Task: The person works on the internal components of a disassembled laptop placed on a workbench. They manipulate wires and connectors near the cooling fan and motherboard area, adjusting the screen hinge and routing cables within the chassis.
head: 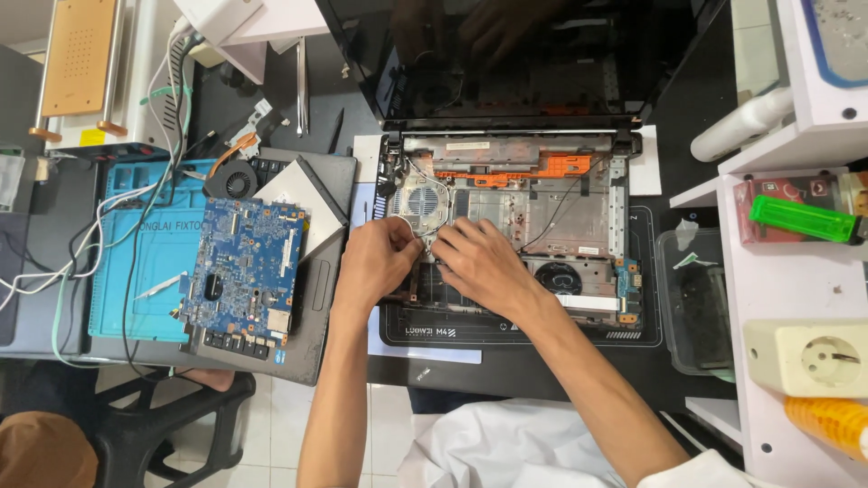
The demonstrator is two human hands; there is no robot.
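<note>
- Leftmost, one blue silicone work mat (136, 271) is lying on the bench, with white and grey cables (54, 262) trailing across its left part.
- One blue circuit board (244, 267) is resting partly on the mat and partly on a grey laptop cover (316, 298); one small black fan (233, 181) is sitting just above the board.
- One left hand (375, 262) is hovering over the left part of the opened laptop base (579, 217), fingers curled tight and pinching a thin white wire (425, 181); what else the fingertips are gripping cannot be told.
- One right hand (479, 262) is meeting the left hand at the same spot, fingers bent narrow on the wire end; the exact hold is hidden by the knuckles.
- The laptop base is lying on one black mat (633, 330), centre of the bench, its dark screen (506, 54) standing open behind it. Inside the shell: one round fan grille (418, 199), one orange plastic bracket (561, 165), one round black speaker (558, 278), one small blue side board (628, 280).
- One clear plastic tray (692, 307) is sitting just right of the base, holding dark parts too blurred to count.
- One white shelf (796, 136) is bearing one green lighter (800, 219), one cream wall socket (809, 357) and one white bottle (741, 122) lying on its side.
</note>
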